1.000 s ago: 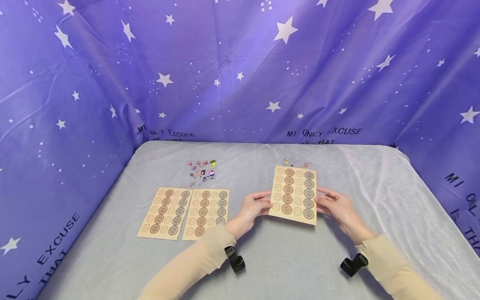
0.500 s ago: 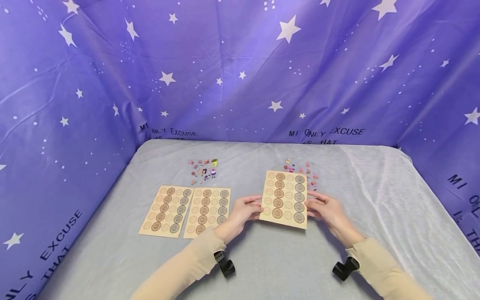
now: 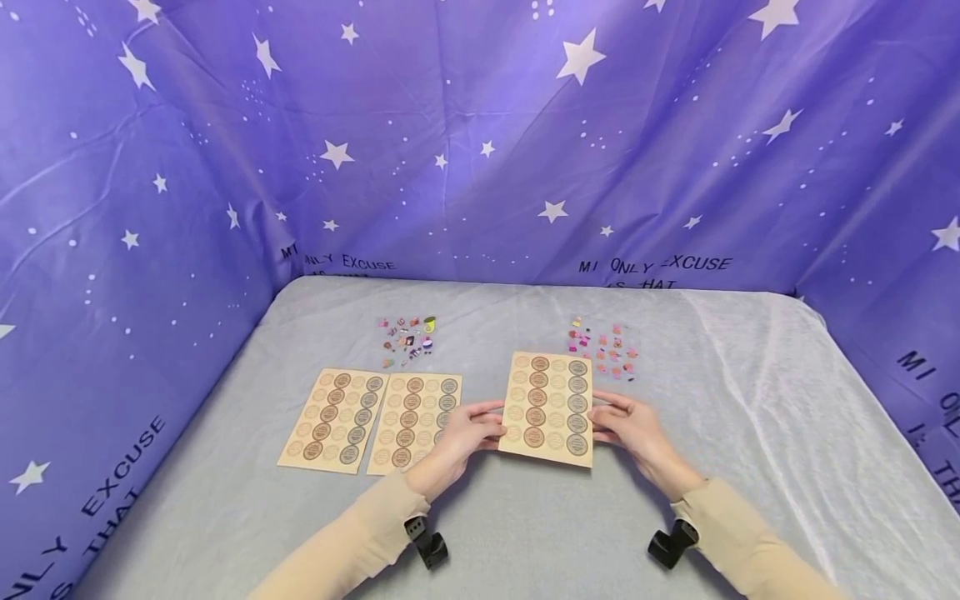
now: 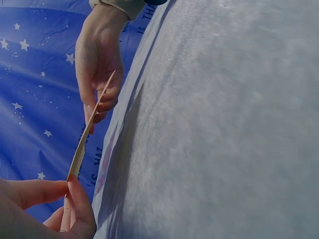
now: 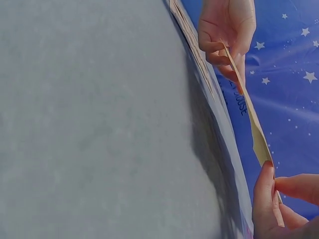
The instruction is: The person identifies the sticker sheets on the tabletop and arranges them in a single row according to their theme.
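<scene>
A tan sticker sheet [image 3: 557, 408] printed with columns of round seals is held up between both hands, above the table. My left hand [image 3: 463, 437] pinches its left edge between thumb and fingers. At the opposite edge my right hand [image 3: 632, 429] pinches it the same way. Both wrist views show the sheet nearly edge-on, slightly bowed and apart from the cloth; the left wrist view has the sheet [image 4: 82, 149] running from one hand to the other. Two similar sheets, a slanted one [image 3: 332, 421] and a straighter one [image 3: 412, 421], lie side by side to the left.
Small colourful stickers [image 3: 408, 342] lie behind the two flat sheets. Another group of mostly pink and red ones [image 3: 615, 350] lies at the back right. Grey cloth covers the table [image 3: 750, 400]. A purple star-patterned curtain [image 3: 480, 167] stands along the back and sides.
Both hands have carried the held sheet leftward and a little nearer, toward the two lying sheets. The pink and red group, mostly covered before, now shows behind it.
</scene>
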Demonstrator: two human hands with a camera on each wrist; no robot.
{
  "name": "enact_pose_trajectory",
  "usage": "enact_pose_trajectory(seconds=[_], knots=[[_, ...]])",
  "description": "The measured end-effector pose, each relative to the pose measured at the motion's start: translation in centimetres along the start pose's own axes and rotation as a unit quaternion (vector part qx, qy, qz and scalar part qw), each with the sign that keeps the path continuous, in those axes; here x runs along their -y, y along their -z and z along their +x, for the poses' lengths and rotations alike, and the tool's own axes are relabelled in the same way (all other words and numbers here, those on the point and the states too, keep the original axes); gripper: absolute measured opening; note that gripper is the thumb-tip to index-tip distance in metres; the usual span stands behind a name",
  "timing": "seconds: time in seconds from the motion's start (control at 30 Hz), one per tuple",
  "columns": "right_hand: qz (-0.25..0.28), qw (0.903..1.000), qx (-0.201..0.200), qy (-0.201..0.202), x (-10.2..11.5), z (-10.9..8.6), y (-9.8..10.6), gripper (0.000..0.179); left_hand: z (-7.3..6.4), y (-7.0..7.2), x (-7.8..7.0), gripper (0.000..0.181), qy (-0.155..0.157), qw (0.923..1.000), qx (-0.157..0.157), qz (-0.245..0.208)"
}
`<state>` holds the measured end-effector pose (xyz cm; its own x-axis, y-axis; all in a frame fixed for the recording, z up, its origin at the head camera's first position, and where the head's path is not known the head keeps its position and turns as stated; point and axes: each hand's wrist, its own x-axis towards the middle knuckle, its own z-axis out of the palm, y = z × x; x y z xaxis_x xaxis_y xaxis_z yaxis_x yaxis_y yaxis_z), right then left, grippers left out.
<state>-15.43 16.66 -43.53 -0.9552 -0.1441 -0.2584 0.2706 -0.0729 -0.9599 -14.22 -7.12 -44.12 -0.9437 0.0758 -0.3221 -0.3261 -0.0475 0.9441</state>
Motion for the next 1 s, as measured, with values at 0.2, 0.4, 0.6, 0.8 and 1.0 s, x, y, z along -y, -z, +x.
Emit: enact_pose_trajectory(seconds=[0.2, 0.4, 0.6, 0.8, 1.0], knots=[[-0.009, 0.9999, 0.006, -0.011, -0.1, 0.0, -0.9, 0.050, -0.5, 1.0, 0.1, 0.044, -0.001, 1.0000, -0.002, 0.010], [-0.012, 0.9997, 0.015, -0.011, -0.7, 0.4, -1.4, 0.054, -0.9, 1.9, 0.2, 0.045, -0.013, 0.9998, 0.002, 0.018], [-0.011, 0.9995, 0.027, -0.016, -1.1, 0.6, -2.1, 0.054, -1.2, 2.7, 0.0, 0.045, -0.009, 0.9997, 0.002, 0.024], [-0.020, 0.9991, 0.034, -0.018, -1.1, 0.5, -2.9, 0.050, -1.5, 3.4, 0.1, 0.045, -0.011, 0.9994, -0.001, 0.034], [-0.029, 0.9986, 0.037, -0.025, -1.4, 0.7, -3.4, 0.049, -1.8, 3.9, 0.2, 0.046, -0.021, 0.9979, 0.001, 0.061]])
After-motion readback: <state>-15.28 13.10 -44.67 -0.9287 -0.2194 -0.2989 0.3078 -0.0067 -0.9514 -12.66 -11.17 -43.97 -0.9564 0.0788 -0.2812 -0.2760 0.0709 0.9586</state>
